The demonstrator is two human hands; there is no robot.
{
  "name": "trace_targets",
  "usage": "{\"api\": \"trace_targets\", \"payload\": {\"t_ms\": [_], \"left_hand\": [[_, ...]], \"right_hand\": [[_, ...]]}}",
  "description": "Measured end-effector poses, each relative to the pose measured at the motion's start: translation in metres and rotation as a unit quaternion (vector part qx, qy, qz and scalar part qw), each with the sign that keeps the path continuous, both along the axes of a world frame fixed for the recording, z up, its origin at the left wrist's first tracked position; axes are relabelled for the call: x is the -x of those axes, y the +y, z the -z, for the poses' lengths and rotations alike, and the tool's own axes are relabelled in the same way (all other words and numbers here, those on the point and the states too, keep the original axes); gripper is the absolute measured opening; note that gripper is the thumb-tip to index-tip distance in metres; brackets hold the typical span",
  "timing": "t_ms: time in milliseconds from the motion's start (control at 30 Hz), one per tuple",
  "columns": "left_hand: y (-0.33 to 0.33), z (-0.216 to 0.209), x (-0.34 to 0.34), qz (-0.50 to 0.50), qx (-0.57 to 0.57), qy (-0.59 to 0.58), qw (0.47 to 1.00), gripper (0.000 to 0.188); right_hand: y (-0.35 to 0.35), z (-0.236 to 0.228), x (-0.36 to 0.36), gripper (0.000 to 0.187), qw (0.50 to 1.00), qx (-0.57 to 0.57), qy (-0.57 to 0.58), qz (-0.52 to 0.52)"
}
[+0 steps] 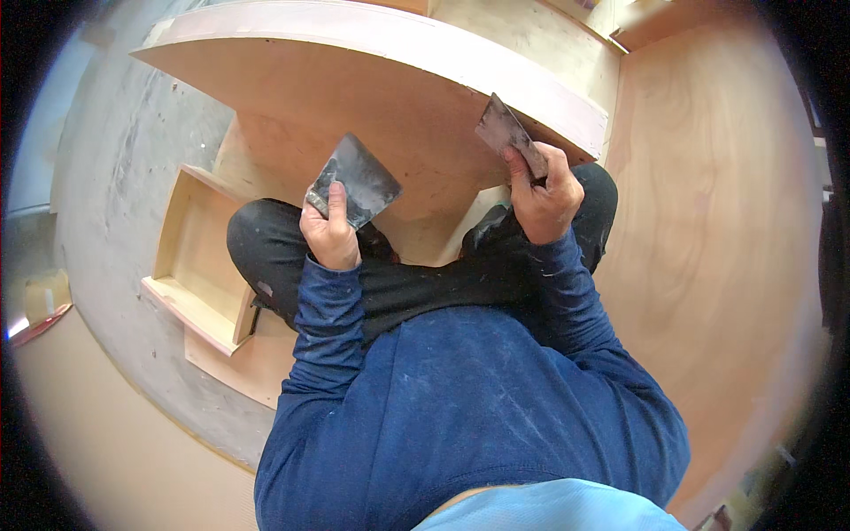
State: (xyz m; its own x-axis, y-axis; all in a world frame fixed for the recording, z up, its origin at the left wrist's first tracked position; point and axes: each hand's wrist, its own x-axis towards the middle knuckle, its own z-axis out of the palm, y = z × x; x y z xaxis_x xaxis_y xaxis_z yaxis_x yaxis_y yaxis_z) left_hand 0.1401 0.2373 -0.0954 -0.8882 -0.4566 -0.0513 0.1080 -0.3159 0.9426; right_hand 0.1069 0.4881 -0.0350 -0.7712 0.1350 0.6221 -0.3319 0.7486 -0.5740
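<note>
My left hand is closed on a broad, dark putty knife, its thumb pressed on the flat face. Pale smears mark that blade, which points up and to the right above my left knee. In my right hand is a narrower scraper blade, smeared with whitish filler and held between thumb and fingers. Its far end overlaps the lower edge of a curved wooden panel with a pale top edge; whether it touches cannot be told. The two tools are apart from each other.
A shallow wooden drawer-like box sits to my left, on the grey, scuffed floor. A tall plywood panel stands along my right side. Beneath the curved panel is a brown wooden face. My bent knees are close to it.
</note>
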Motion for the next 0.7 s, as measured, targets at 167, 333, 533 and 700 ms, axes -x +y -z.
{"api": "trace_targets", "payload": {"t_ms": [167,333,533,700], "left_hand": [[0.001,0.000,0.001,0.004,-0.013,0.025,1.000,0.016],[0.004,-0.006,0.002,-0.017,0.001,0.016,1.000,0.017],[-0.001,0.002,0.002,-0.028,0.037,0.004,0.999,0.016],[0.000,0.005,0.000,-0.043,0.040,0.015,0.998,0.017]], "right_hand": [[-0.020,-0.002,0.015,0.024,0.999,0.038,-0.018,-0.025],[-0.045,-0.009,0.034,0.023,0.999,0.005,-0.039,0.002],[-0.056,0.003,0.056,0.024,0.999,0.015,-0.038,-0.016],[-0.086,-0.002,0.068,0.022,0.999,0.025,-0.022,-0.033]]}}
